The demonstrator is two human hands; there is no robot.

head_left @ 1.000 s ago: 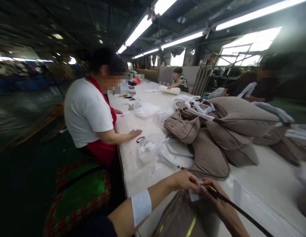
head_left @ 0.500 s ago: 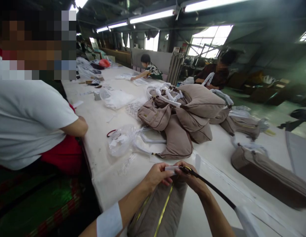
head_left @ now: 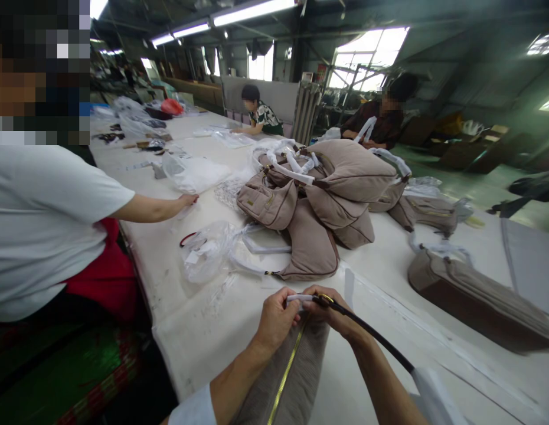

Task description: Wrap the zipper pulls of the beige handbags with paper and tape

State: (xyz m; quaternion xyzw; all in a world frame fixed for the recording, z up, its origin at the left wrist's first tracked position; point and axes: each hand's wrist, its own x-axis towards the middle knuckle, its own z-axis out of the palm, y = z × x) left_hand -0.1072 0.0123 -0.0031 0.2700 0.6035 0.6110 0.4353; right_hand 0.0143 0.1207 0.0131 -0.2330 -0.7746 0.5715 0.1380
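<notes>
A taupe handbag [head_left: 296, 366] with a gold zipper lies at the front edge of the table below my hands. My left hand [head_left: 274, 321] is closed, its thumb and fingers pinching a white wrapping strip [head_left: 296, 297]. My right hand [head_left: 334, 316] is closed around the end of a dark bag strap [head_left: 376, 334], beside its gold buckle [head_left: 324, 299]. The strip runs between both hands up to the buckle. White wrapping [head_left: 434, 395] covers the strap further down on the right.
A heap of taupe bags [head_left: 319, 200] with white-wrapped handles fills the middle of the table [head_left: 190, 342]. Another bag [head_left: 478, 301] lies at right. A clear plastic bag [head_left: 206, 251] is left of the heap. A co-worker [head_left: 48, 224] at left reaches across; two more people work further back.
The left co-worker's arm now stretches out over the table. My left hand has folded the white strip closer around the strap end. The view has shifted slightly right.
</notes>
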